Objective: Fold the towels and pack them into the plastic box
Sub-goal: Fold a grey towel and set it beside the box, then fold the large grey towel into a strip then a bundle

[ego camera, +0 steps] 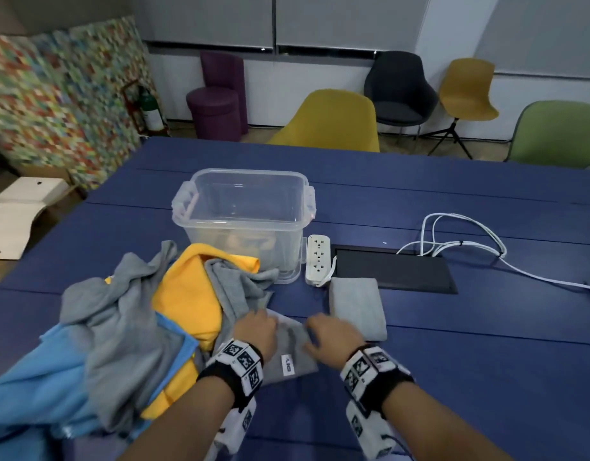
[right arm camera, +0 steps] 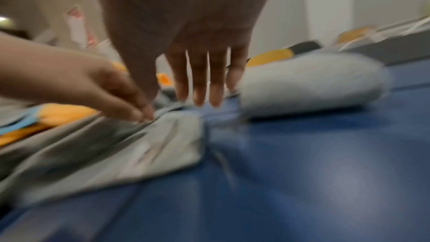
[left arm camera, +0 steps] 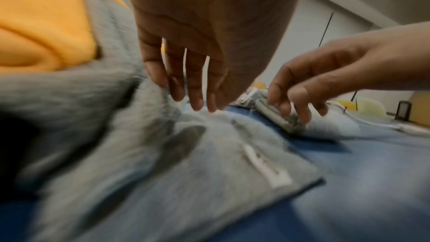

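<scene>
A clear plastic box (ego camera: 240, 222) stands open on the blue table, with something orange dimly showing through its wall. In front of me lies a flat grey towel (ego camera: 292, 341) (left arm camera: 209, 163) (right arm camera: 139, 146) with a white label. My left hand (ego camera: 258, 327) (left arm camera: 195, 87) (right arm camera: 111, 91) touches its far edge with straight fingers. My right hand (ego camera: 331, 334) (right arm camera: 204, 80) (left arm camera: 309, 84) hovers at its right edge, fingers relaxed, holding nothing. A folded grey towel (ego camera: 358, 304) (left arm camera: 330, 126) (right arm camera: 307, 91) lies just right of my hands. Both wrist views are blurred.
A loose pile of a yellow towel (ego camera: 190, 294), a grey towel (ego camera: 120, 314) and a blue towel (ego camera: 37, 387) fills the left. A white power strip (ego camera: 316, 261), a black floor hatch (ego camera: 393, 272) and white cables (ego camera: 466, 241) lie right of the box. Chairs (ego camera: 330, 121) stand behind.
</scene>
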